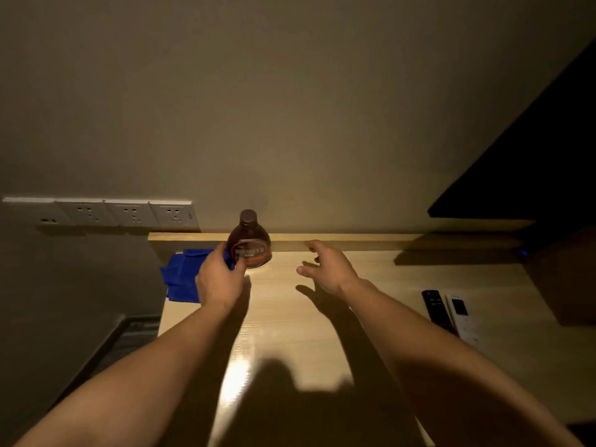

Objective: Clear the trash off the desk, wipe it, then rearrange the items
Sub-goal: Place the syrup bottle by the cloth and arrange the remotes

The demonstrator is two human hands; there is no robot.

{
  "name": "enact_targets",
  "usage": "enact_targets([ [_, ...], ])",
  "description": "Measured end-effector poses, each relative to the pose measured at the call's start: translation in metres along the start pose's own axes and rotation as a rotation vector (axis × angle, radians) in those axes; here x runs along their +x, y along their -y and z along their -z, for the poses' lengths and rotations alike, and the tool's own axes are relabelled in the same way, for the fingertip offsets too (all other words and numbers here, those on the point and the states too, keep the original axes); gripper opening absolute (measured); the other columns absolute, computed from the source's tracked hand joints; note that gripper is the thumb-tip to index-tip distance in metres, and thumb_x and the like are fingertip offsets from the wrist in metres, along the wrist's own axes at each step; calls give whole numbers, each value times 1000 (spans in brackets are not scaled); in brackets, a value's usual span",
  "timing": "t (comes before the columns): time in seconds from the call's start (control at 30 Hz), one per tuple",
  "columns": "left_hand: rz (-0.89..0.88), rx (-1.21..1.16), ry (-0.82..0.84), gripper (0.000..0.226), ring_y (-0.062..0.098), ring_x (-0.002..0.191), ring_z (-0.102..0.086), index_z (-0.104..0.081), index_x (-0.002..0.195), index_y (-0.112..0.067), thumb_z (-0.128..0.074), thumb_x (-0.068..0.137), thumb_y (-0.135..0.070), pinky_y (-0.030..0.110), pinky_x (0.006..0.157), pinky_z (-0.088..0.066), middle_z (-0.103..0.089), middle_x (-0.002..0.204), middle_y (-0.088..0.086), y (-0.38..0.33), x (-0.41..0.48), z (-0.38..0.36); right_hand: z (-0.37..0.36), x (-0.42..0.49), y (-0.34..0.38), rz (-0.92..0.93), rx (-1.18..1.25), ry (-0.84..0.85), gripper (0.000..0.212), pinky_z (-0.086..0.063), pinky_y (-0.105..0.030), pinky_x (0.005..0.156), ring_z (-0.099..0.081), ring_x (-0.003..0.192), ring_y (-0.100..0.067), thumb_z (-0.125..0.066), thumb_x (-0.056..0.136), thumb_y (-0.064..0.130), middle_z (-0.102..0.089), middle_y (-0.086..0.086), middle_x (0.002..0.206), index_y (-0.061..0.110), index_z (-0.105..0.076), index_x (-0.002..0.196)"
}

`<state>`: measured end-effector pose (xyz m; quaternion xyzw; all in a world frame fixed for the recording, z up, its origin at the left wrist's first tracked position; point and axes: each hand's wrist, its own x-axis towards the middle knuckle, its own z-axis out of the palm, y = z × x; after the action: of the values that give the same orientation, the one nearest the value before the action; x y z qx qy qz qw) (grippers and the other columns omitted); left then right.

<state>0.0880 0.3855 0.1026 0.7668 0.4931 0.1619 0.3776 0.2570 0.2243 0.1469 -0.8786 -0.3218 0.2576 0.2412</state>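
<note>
**A:** While the left hand [219, 279] reaches toward the back of the desk [290, 317], what are its fingers [222, 251] doing?

**B:** They are curled round the lower left side of the brown bottle [250, 243]. The thumb lies across the front near the base, and the forefinger presses the flank beside the label.

**A:** Is the bottle upright?

**B:** Yes. It stands on the desk with its cap up, right against the raised wooden ledge [338, 241] that runs along the wall.

**A:** And the blue cloth [180, 279]?

**B:** It lies crumpled at the desk's far left corner, just beside the bottle. The left hand and wrist cover part of it. I cannot tell whether the outer fingers touch the cloth as well.

**A:** What about the right hand [329, 269]?

**B:** It hovers above the desk to the right of the bottle, apart from it, and holds nothing. Its fingers [311, 245] are spread and loosely bent, with the thumb pointing toward the bottle. Its shadow falls on the wood beneath.

**A:** Anything else on the desk?

**B:** A black remote [438, 309] and a white remote [461, 314] lie side by side near the right edge, well apart from both hands. A row of wall sockets [129, 214] sits on the wall, up and to the left of the cloth.
</note>
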Motion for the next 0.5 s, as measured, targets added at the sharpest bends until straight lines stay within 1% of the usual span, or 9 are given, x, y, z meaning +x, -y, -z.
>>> enact_targets([
  [0.03, -12, 25, -3, 50, 30, 120, -64, -56, 140, -20, -72, 95, -34, 54, 100, -53, -68, 127, 4, 2, -18, -10, 6, -12, -16, -21, 2, -7, 71, -47, -32, 99, -60, 127, -19, -78, 91, 33, -52, 0, 152, 24, -44, 153],
  [0.1, -26, 132, 59, 65, 30, 137, -54, -47, 152, -19, -69, 96, -45, 57, 111, -45, -58, 148, 6, 8, -58, -36, 17, -38, -50, -71, 4, -29, 70, -47, -34, 100, -60, 127, -20, -77, 92, 35, -53, -2, 152, 23, -45, 152],
  [0.17, -48, 240, 117, 74, 29, 154, -32, -38, 160, -19, -61, 98, -52, 55, 122, -30, -38, 166, 8, 11, -102, -60, 27, -65, -87, -121, -1, -60, 69, -49, -37, 101, -59, 127, -23, -76, 92, 39, -53, -4, 151, 22, -45, 152],
  [0.2, -57, 282, 143, 76, 27, 159, -21, -34, 162, -20, -58, 99, -55, 54, 125, -22, -27, 171, 8, 12, -124, -70, 31, -79, -108, -145, -7, -75, 68, -50, -38, 101, -59, 127, -24, -75, 92, 41, -54, -5, 150, 22, -46, 151],
  [0.23, -68, 319, 162, 78, 27, 161, -12, -30, 163, -22, -56, 98, -58, 56, 125, -16, -19, 174, 7, 13, -147, -79, 35, -92, -127, -167, -19, -90, 68, -50, -39, 101, -58, 127, -25, -74, 93, 42, -54, -6, 149, 21, -46, 151],
  [0.3, -83, 374, 190, 82, 27, 162, -1, -25, 164, -26, -52, 97, -64, 58, 125, -7, -9, 176, 6, 19, -189, -97, 44, -115, -166, -214, -41, -113, 68, -49, -39, 100, -57, 128, -27, -73, 94, 42, -54, -8, 148, 18, -46, 150],
  [0.43, -105, 435, 205, 90, 25, 161, 13, -12, 166, -30, -39, 92, -74, 60, 125, 4, 6, 176, 3, 39, -245, -132, 52, -143, -235, -305, -104, -174, 68, -49, -42, 101, -58, 127, -31, -68, 95, 50, -57, -11, 146, 14, -47, 148],
  [0.5, -84, 460, 205, 91, 24, 160, 19, -3, 167, -30, -27, 95, -79, 60, 125, 8, 14, 175, 2, 51, -259, -147, 51, -151, -264, -342, -156, -192, 62, -51, -44, 98, -60, 122, -34, -64, 97, 52, -61, -13, 138, 12, -51, 143],
])
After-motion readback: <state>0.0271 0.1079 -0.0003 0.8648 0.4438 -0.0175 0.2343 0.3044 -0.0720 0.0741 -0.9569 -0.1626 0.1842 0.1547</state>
